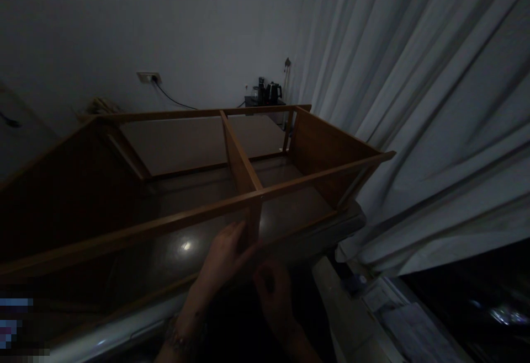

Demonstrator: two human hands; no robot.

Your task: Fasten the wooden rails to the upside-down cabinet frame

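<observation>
A wooden shelf frame lies on its side on a dark glossy table in a dim room. A centre divider splits the frame into two bays. My left hand rests with fingers stretched against the lower end of the divider where it meets the front rail. My right hand sits just below and to the right of it, fingers curled in; whatever it holds is too dark to make out.
White curtains hang along the right. A wall socket with a cable and a dark kettle on a small stand sit at the back wall. Papers lie at lower right.
</observation>
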